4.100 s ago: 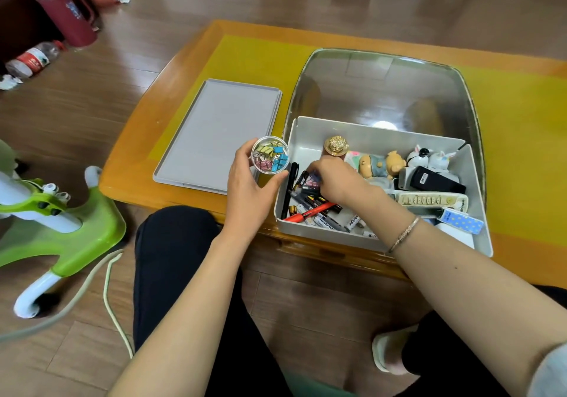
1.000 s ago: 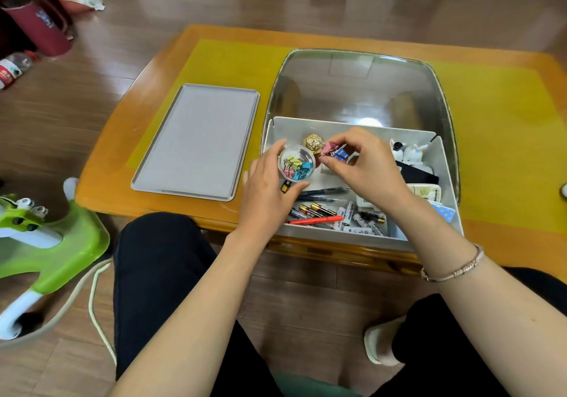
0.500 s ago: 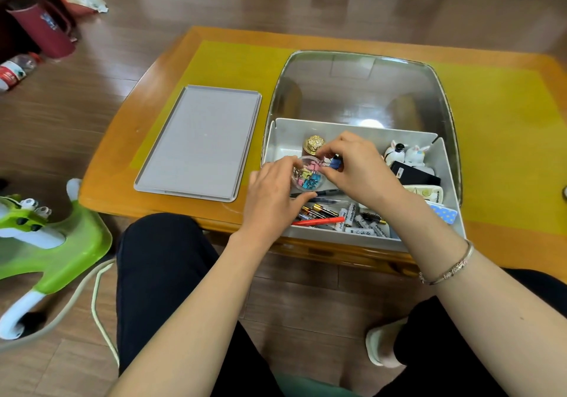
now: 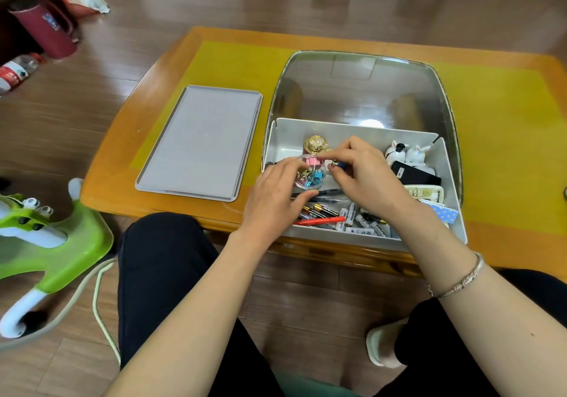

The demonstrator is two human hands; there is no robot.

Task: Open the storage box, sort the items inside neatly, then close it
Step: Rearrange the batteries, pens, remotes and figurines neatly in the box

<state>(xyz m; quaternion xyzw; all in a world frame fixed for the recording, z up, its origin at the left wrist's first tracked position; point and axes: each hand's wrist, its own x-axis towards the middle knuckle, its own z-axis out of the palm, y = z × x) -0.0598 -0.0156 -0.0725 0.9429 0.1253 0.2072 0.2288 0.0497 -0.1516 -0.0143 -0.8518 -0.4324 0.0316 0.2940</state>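
The grey storage box [image 4: 283, 139] stands open on the table's near edge. Its flat grey lid [image 4: 199, 143] lies to its left. Over the box my left hand [image 4: 276, 195] holds a small clear round tub of coloured binder clips [image 4: 310, 175]. My right hand [image 4: 365, 171] pinches a small blue clip [image 4: 340, 165] right beside the tub's rim. Below the hands lie pens, a red marker [image 4: 322, 221] and several batteries [image 4: 356, 220]. A gold ornament [image 4: 316, 143], rabbit figurines [image 4: 406, 152] and a black device [image 4: 414, 174] sit at the back and right.
A glass panel [image 4: 362, 90] is set in the yellow-topped wooden table [image 4: 233, 62] behind the box. A green plastic stool [image 4: 46, 237] with a cable stands at my left knee. A red jug [image 4: 46, 28] and a bottle [image 4: 17, 70] are on the floor, far left.
Four seconds ago the tub was held left of the box while my right hand dug among the pens. Both hands have since come together over the box, the right bringing a clip to the tub.
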